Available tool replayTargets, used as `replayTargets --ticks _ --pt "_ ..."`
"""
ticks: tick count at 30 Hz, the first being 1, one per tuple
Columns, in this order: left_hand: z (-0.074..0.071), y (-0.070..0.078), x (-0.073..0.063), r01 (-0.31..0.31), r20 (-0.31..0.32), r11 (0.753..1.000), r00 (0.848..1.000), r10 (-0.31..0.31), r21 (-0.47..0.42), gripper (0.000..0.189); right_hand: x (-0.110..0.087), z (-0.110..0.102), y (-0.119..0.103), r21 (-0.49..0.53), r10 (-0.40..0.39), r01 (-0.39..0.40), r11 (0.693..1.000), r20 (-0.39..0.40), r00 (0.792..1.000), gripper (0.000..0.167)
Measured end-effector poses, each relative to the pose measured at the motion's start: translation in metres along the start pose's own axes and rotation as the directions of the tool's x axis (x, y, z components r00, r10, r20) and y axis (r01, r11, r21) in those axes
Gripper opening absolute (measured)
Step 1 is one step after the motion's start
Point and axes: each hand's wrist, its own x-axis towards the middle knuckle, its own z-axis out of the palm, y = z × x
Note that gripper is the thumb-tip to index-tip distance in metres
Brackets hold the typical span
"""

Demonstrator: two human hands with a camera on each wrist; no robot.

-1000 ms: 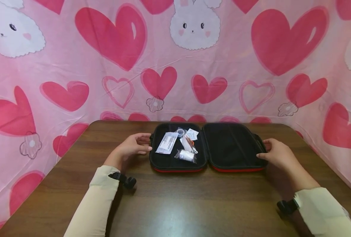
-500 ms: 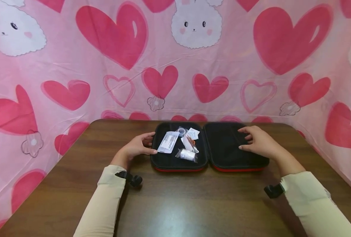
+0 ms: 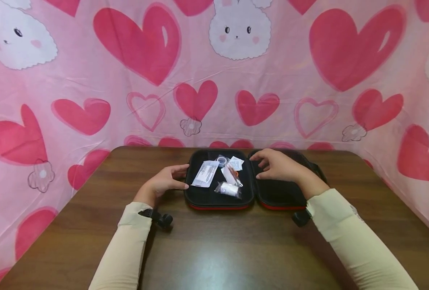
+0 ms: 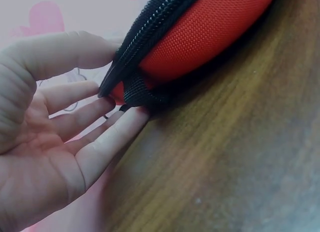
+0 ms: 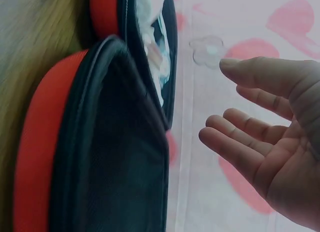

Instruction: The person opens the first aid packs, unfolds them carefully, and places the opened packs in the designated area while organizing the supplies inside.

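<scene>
A black zippered case [image 3: 196, 199] with red sides lies spread open at the far side of the table. In the left wrist view, my left hand [image 4: 55, 137] holds its left edge, thumb at the zipper rim and fingers against the side by a black loop. My right hand [image 3: 281, 166] hovers with loosely bent fingers over the right half [image 3: 277, 195], fingertips near the hinge, holding nothing. The left half bears a flat white packet [image 3: 205, 174], a wrapped white roll [image 3: 229, 189], a bagged ring-shaped roll [image 3: 221, 161], a small white packet [image 3: 237, 163] and narrow items [image 3: 232, 175] with a bit of orange.
The brown wooden table [image 3: 207, 245] extends in front of the case and to both sides. Behind it hangs a pink cloth [image 3: 214, 133] printed with hearts and rabbits, close to the table's back edge.
My right hand has left the case's right edge and moved left across the right half toward the hinge. My left hand has shifted slightly right and stays at the left edge.
</scene>
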Motion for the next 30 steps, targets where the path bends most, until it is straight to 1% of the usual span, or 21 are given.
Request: replayTargets --ticks 6,11,18,22,24,30 --pt "0.000 0.001 0.004 0.015 0.010 1.000 1.000 -0.015 -0.011 0.079 0.021 0.009 -0.013 0.006 -0.076 0.076 0.997 0.076 0.994 0.051" --pt "0.001 0.000 0.006 0.013 0.033 0.999 0.999 -0.012 -0.032 0.080 0.035 0.015 -0.017 0.004 -0.147 0.147 0.989 0.140 0.979 0.048" --pt "0.002 0.003 0.005 0.011 0.030 1.000 0.999 -0.010 -0.012 0.080 0.049 0.020 -0.027 0.058 -0.162 0.153 0.987 0.240 0.957 0.043" --pt "0.002 0.004 0.003 0.004 0.030 1.000 1.000 -0.005 0.015 0.081 0.055 0.028 -0.032 0.047 -0.200 0.195 0.980 0.306 0.931 0.040" --pt "0.001 0.003 0.001 0.009 0.022 1.000 1.000 -0.009 0.024 0.081 0.058 0.034 -0.033 0.045 -0.206 0.203 0.978 0.334 0.920 0.039" --pt "0.000 0.000 -0.001 -0.006 0.016 1.000 1.000 0.006 0.027 0.082 0.063 0.044 -0.035 0.061 -0.200 0.191 0.980 0.379 0.903 0.038"
